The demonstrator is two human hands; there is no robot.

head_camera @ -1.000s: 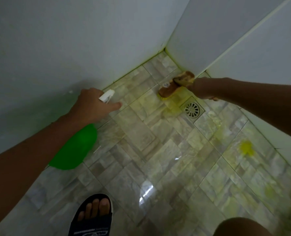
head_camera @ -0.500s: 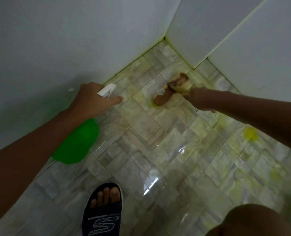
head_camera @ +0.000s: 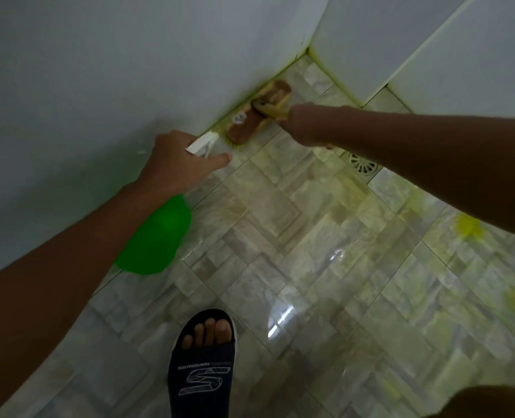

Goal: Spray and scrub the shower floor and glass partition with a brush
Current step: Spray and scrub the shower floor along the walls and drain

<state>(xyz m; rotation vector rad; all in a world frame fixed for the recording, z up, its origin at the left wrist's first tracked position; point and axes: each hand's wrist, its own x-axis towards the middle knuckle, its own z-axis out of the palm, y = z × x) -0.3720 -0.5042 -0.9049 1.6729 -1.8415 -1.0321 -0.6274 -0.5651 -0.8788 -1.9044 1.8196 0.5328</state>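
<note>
A person's right hand (head_camera: 300, 123) grips the yellowed handle of a brown wooden scrub brush (head_camera: 257, 116), whose bristled head lies on the wet, stone-patterned tiled shower floor (head_camera: 325, 267), pressed into the seam where the floor meets the pale grey partition wall (head_camera: 114, 70) on the left. The fingers of that hand are mostly hidden behind the wrist, but they close around the handle. A small round label sits on the brush's back; its writing is too small to read.

The left hand (head_camera: 175, 164) holds a green plastic spray bottle (head_camera: 156, 236) by the neck, fingers wrapped round its white trigger head (head_camera: 202, 143) and the forefinger stretched out along it, pointing toward the brush. The bottle hangs tilted above the floor near the left wall, its nozzle just beside the brush's near end.

Yellow-green cleaning fluid stains the grout line along the wall and the corner, and a bright yellow splash (head_camera: 469, 226) lies on the tiles well to the right. A round metal floor drain (head_camera: 362, 165) shows partly under the right forearm.

At the bottom, a foot in a dark navy slide sandal (head_camera: 202, 378) stands on the tiles; its strap carries a large white "S" logo under a line of small lettering, seen upside down and not legible. White tiled walls (head_camera: 431, 55) close the far right corner.
</note>
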